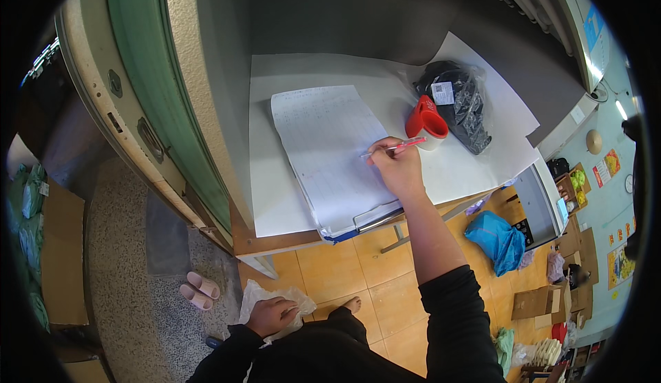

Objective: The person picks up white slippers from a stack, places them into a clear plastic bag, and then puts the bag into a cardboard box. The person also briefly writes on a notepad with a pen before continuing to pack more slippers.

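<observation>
My right hand (398, 171) is closed round a pink-and-clear pen (415, 141), its tip end against a stack of lined paper sheets (330, 142). Handwriting covers the upper part of the top sheet. A clipboard (329, 237) with a metal clip at its near edge lies under the sheets. Beyond my right hand sits a red-and-white mug (430, 125), beside a dark item in a clear plastic bag (465, 104) with a white label. Low in front of my body, my left hand (273, 315) has its fingers curled on a whitish plastic bag (253, 293).
White paper (275, 211) covers the table top, with a grey panel (330, 18) behind. On the left stands a green door frame (138, 52). Pink slippers (200, 291) lie on the speckled floor. A blue bag (494, 242) and cardboard boxes (533, 302) lie to the right.
</observation>
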A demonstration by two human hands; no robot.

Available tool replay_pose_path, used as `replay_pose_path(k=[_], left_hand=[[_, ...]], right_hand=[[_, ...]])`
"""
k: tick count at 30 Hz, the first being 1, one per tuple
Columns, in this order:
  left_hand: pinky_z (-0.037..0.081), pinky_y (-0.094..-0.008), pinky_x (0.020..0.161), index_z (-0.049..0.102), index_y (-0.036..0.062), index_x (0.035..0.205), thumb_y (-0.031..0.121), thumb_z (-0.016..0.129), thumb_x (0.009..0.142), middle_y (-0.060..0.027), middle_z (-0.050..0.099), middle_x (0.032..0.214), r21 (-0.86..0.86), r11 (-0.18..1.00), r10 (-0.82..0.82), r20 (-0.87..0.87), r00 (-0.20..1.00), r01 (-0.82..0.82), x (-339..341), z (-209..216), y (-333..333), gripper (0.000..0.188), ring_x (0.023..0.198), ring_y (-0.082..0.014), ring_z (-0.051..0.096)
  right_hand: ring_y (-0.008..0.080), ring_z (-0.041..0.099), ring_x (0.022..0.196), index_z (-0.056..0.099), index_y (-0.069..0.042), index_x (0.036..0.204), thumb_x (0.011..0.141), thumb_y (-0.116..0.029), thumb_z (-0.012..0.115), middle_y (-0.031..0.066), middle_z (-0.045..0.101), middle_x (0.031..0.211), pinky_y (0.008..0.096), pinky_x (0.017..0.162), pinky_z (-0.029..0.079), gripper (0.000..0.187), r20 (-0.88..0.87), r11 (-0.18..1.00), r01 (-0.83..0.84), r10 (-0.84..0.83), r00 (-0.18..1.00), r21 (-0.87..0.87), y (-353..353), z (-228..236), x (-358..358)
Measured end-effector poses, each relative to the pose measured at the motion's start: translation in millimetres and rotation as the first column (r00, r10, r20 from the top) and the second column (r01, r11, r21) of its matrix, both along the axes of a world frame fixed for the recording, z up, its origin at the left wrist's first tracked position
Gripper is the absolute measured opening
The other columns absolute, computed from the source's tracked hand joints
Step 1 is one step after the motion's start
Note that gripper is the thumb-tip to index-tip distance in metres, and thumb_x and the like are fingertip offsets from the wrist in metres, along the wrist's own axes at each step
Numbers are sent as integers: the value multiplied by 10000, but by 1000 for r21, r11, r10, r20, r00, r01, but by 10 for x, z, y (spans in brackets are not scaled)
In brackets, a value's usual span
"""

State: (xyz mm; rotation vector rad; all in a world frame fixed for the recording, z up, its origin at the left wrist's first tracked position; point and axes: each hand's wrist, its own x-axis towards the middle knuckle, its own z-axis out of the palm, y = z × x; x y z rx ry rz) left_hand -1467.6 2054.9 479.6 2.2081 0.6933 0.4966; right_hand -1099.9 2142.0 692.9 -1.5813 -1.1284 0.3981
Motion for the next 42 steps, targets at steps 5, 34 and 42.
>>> replay_pose_path(k=[5,34,42], left_hand=[[561,-366,670,745,63,985,222,716,871,-111,719,880,6,1000,-1,4,1000,1,3,8,-6,198,753,-295,702],[557,-375,676,739,85,979,275,703,895,-89,713,886,-3,1000,4,19,1000,-4,10,-38,-33,211,756,-296,690],[556,-370,691,743,81,990,257,700,892,-100,713,891,-103,993,-59,-6,998,58,74,-93,-113,206,770,-296,691]], right_hand=[[90,605,627,727,16,839,826,-91,657,48,678,694,253,599,477,128,94,999,21,-18,995,-28,6,-17,14],[86,612,633,718,8,849,839,-83,644,52,689,696,236,591,465,118,26,999,-31,32,999,-27,-7,12,16],[101,528,557,688,11,852,873,-64,572,62,662,716,249,528,408,139,-342,993,15,24,939,113,-51,98,49]])
